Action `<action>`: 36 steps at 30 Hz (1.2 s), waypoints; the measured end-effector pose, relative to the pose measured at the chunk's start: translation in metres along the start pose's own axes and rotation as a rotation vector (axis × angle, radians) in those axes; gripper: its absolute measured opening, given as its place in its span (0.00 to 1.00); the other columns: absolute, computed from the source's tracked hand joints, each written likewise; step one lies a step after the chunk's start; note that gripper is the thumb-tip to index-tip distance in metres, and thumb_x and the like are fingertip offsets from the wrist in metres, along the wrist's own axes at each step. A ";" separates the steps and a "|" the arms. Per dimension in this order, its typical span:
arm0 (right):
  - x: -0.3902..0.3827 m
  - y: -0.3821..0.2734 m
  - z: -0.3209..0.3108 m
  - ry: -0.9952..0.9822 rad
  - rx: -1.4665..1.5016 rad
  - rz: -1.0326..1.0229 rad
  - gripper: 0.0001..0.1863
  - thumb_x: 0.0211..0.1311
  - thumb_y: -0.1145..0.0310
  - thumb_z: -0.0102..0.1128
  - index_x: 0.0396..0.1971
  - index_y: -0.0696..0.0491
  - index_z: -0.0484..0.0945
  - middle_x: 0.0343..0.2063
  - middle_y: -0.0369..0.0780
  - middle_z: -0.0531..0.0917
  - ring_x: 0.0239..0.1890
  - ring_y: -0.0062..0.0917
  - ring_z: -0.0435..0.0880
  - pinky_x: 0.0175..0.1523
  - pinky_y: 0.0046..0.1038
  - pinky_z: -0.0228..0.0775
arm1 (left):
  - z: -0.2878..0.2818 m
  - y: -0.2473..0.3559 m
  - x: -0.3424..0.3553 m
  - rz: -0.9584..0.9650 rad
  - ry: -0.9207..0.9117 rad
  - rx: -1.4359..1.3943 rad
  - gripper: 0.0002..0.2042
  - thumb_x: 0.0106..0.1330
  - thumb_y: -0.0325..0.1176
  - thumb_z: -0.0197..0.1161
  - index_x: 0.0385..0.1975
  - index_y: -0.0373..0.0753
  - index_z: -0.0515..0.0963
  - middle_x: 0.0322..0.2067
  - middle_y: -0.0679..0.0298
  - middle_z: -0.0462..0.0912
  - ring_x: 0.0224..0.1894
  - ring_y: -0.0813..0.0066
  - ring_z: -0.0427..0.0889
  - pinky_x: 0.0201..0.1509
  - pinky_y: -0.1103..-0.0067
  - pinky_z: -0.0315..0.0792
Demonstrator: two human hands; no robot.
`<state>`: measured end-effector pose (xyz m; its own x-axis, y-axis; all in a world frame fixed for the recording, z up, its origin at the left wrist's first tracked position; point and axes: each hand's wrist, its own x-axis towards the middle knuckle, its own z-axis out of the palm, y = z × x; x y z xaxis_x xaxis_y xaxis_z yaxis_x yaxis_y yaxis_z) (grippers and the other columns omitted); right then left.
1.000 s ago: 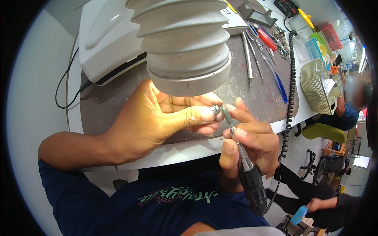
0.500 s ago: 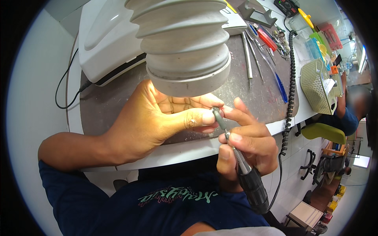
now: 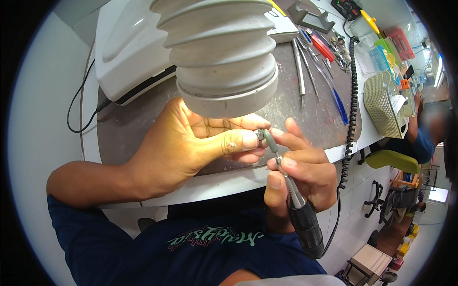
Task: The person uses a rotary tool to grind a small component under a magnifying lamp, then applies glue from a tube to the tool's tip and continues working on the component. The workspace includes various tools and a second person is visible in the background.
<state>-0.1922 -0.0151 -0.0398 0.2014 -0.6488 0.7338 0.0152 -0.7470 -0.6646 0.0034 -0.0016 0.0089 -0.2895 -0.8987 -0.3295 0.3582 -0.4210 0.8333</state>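
Piece of metal (image 3: 259, 134), pinched in left hand (image 3: 200, 147), at its three-o'clock end; grinder (image 3: 306, 226) toward five o'clock, gripped in right hand (image 3: 310, 172); grinding apparently under way, amount left indiscernible.

2 hands (image 3: 186, 152) (image 3: 310, 174), centre; 1 rotary handpiece (image 3: 305, 226), lower centre; 1 ribbed hose (image 3: 222, 55), top centre; 1 perforated basket (image 3: 380, 105), right.

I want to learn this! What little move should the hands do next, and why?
Maybe the right hand, gripping the black handpiece, should gently guide its green tip along the small silvery piece: the left hand pinches that piece, and the tip sits right beside it. I can't tell whether they touch.
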 end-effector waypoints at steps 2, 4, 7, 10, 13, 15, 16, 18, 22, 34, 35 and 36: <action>0.001 -0.002 0.000 -0.022 -0.014 0.008 0.15 0.48 0.79 0.70 0.37 0.57 0.76 0.28 0.44 0.84 0.44 0.44 0.87 0.61 0.48 0.70 | -0.001 -0.002 -0.001 0.000 0.010 -0.013 0.13 0.68 0.25 0.60 0.50 0.27 0.74 0.43 0.52 0.80 0.42 0.70 0.83 0.49 0.77 0.80; 0.001 -0.004 -0.002 -0.032 -0.006 0.012 0.16 0.49 0.79 0.71 0.37 0.57 0.76 0.27 0.43 0.84 0.44 0.44 0.87 0.61 0.48 0.70 | 0.001 0.002 -0.001 -0.017 0.002 0.017 0.13 0.69 0.25 0.59 0.51 0.27 0.74 0.44 0.53 0.80 0.42 0.71 0.83 0.49 0.78 0.80; -0.002 -0.001 -0.002 0.031 0.042 -0.008 0.16 0.50 0.78 0.70 0.39 0.56 0.75 0.26 0.42 0.84 0.44 0.44 0.87 0.62 0.48 0.70 | 0.001 0.002 0.001 -0.017 -0.001 0.076 0.13 0.70 0.26 0.58 0.51 0.28 0.74 0.44 0.54 0.80 0.42 0.72 0.83 0.49 0.78 0.79; 0.000 -0.004 -0.003 -0.023 0.023 -0.046 0.16 0.51 0.78 0.70 0.40 0.55 0.75 0.26 0.41 0.83 0.45 0.45 0.86 0.62 0.48 0.70 | 0.000 -0.003 0.003 0.042 -0.015 0.080 0.13 0.70 0.27 0.57 0.51 0.29 0.74 0.43 0.56 0.80 0.42 0.74 0.82 0.48 0.78 0.78; 0.003 -0.009 -0.006 -0.123 -0.015 -0.033 0.17 0.52 0.76 0.71 0.40 0.53 0.75 0.27 0.39 0.84 0.47 0.44 0.85 0.62 0.47 0.70 | 0.001 -0.004 0.002 0.069 -0.023 0.073 0.13 0.70 0.28 0.57 0.51 0.29 0.75 0.42 0.58 0.80 0.41 0.75 0.81 0.47 0.79 0.77; 0.004 -0.010 -0.006 -0.150 -0.033 -0.017 0.17 0.52 0.75 0.72 0.40 0.52 0.76 0.27 0.39 0.84 0.48 0.44 0.85 0.62 0.47 0.70 | 0.002 -0.004 0.002 0.077 -0.023 0.077 0.13 0.70 0.28 0.58 0.51 0.30 0.75 0.41 0.58 0.80 0.42 0.76 0.80 0.47 0.79 0.76; 0.005 -0.011 -0.006 -0.162 -0.039 -0.009 0.17 0.51 0.75 0.72 0.40 0.52 0.76 0.28 0.39 0.84 0.49 0.44 0.85 0.62 0.47 0.70 | 0.002 -0.004 0.002 0.086 -0.022 0.080 0.13 0.70 0.28 0.58 0.51 0.30 0.74 0.41 0.58 0.80 0.42 0.76 0.80 0.48 0.79 0.76; 0.006 -0.011 -0.007 -0.170 -0.039 0.001 0.17 0.51 0.76 0.72 0.40 0.52 0.76 0.28 0.39 0.84 0.49 0.43 0.85 0.62 0.47 0.70 | 0.001 -0.005 0.002 0.088 -0.023 0.077 0.14 0.69 0.28 0.59 0.51 0.30 0.74 0.41 0.59 0.80 0.42 0.76 0.80 0.48 0.79 0.75; 0.007 -0.013 -0.006 -0.172 -0.039 0.015 0.16 0.51 0.77 0.72 0.40 0.52 0.76 0.28 0.40 0.84 0.48 0.44 0.85 0.62 0.48 0.70 | -0.002 -0.011 0.003 0.152 -0.027 0.062 0.14 0.68 0.28 0.61 0.51 0.29 0.74 0.40 0.59 0.80 0.43 0.76 0.80 0.48 0.79 0.75; 0.000 -0.001 0.000 0.022 -0.017 0.023 0.16 0.46 0.79 0.72 0.36 0.57 0.76 0.28 0.43 0.85 0.45 0.42 0.87 0.58 0.48 0.74 | -0.001 -0.006 0.002 0.102 -0.029 0.086 0.14 0.67 0.27 0.62 0.50 0.30 0.74 0.44 0.61 0.79 0.39 0.82 0.76 0.44 0.83 0.72; 0.001 -0.002 0.000 0.012 -0.034 0.028 0.16 0.46 0.79 0.71 0.35 0.57 0.76 0.28 0.43 0.85 0.44 0.42 0.87 0.58 0.48 0.74 | 0.000 -0.005 0.002 0.099 -0.032 0.091 0.14 0.67 0.28 0.62 0.50 0.30 0.74 0.44 0.61 0.79 0.39 0.83 0.76 0.44 0.83 0.72; 0.002 -0.003 0.001 0.006 -0.044 0.032 0.15 0.46 0.80 0.71 0.35 0.57 0.76 0.27 0.43 0.85 0.44 0.42 0.87 0.58 0.48 0.74 | 0.000 -0.004 0.002 0.088 -0.028 0.099 0.14 0.67 0.28 0.63 0.50 0.30 0.74 0.45 0.61 0.79 0.39 0.83 0.75 0.43 0.84 0.71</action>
<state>-0.1911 -0.0142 -0.0369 0.1953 -0.6734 0.7131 -0.0340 -0.7313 -0.6812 0.0017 -0.0013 0.0047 -0.2863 -0.9271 -0.2418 0.2942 -0.3252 0.8987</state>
